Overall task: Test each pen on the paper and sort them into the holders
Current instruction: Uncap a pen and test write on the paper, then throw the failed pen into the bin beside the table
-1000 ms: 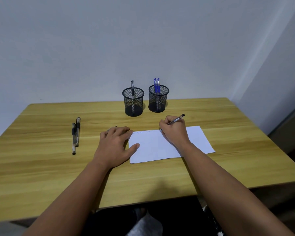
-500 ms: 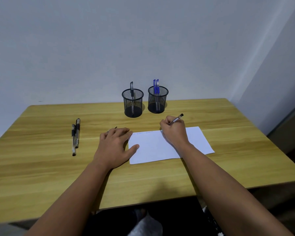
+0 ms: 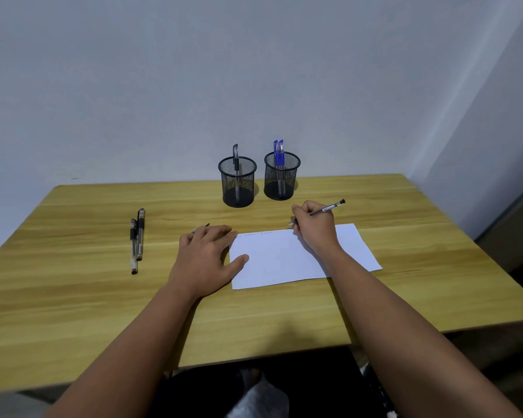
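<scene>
1. The right hand [image 3: 316, 229] is closed around a pen [image 3: 329, 208] in a writing grip; the capped black end sticks out up and to the right of the knuckles, while the tip shows just left of the fingers, at the far edge of the paper [image 3: 302, 254].
2. The heel of that hand and its wrist lie on the sheet, which is white, lies flat on the table [image 3: 73, 312] and reaches out to the right beyond the forearm.
3. Left of the pen tip, along the sheet's far edge, a faint line of scribbles [image 3: 254, 233] can be made out; what it says cannot be read.
4. The left hand [image 3: 207, 256] lies flat, palm down, fingers loosely spread and holding nothing that I can make out. Its thumb presses on the paper's left edge and the fingertips reach the sheet's far left corner.
5. Just past the left fingertips a small dark object [image 3: 207, 225] peeks out; too little shows to name it.
6. Well to the left of the left hand, two dark pens [image 3: 136, 241] lie side by side on the wood, touching, pointing away from the person.
7. Beyond both hands stand two black mesh holders close together. The left holder [image 3: 238, 185] has one dark pen upright in it; the right holder [image 3: 281, 175] has two blue pens [image 3: 278, 152].
</scene>
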Tool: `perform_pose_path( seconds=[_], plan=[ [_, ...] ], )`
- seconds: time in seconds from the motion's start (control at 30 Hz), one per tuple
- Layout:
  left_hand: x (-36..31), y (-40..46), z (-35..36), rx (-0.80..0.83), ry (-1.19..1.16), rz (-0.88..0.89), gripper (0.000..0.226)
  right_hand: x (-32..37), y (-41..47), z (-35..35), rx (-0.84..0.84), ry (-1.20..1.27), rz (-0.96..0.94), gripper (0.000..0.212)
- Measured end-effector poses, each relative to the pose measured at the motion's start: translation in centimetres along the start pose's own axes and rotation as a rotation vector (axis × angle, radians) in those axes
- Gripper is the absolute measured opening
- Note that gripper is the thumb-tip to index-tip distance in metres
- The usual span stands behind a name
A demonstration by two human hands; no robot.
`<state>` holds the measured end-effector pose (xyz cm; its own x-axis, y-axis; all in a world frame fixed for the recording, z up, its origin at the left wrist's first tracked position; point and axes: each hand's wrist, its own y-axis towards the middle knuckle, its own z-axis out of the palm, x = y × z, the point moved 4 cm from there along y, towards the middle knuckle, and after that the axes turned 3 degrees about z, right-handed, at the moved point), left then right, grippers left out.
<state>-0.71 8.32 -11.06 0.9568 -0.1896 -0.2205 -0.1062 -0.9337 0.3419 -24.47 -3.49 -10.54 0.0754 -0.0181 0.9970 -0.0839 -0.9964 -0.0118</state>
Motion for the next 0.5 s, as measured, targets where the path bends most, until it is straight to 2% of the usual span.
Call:
perform_pose_path(
  seconds=[0.2,0.33,0.5],
  plan=[
    [0.0,0.0,0.0,0.007,0.0,-0.001,0.061,0.9,-0.3,0.7,0.136,-0.03,0.077,0.043],
    [-0.2,0.1,-0.5,0.006,-0.026,-0.013,0.069,3.2,-0.5,0.7,0.127,-0.024,0.044,0.045],
    [1.1,0.8,-2.8,-0.228,-0.075,-0.106,0.047,5.8,-0.6,0.9,0.113,-0.008,-0.002,0.043]
  ],
)
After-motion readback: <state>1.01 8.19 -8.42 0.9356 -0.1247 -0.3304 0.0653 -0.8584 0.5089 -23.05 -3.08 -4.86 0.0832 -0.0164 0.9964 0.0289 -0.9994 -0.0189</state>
